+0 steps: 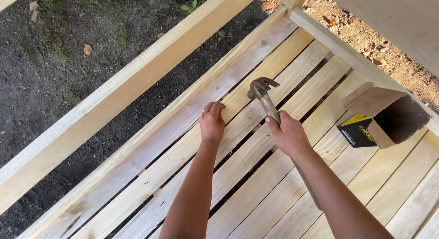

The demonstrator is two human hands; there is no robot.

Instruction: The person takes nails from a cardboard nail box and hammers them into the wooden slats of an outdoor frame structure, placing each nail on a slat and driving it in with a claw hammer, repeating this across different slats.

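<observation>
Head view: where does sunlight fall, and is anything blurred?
Head view: sunlight falls on the slats, the rail and both arms; the dirt lies in shade; the hammer in the right hand is slightly blurred.

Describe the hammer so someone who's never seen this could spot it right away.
Start at the slatted wood platform that fills the lower right. Near its middle, the right hand grips a wooden handle. At its top is the hammer, the only metal thing there: a dark, worn head with a forked claw, raised just right of the left hand.
</observation>
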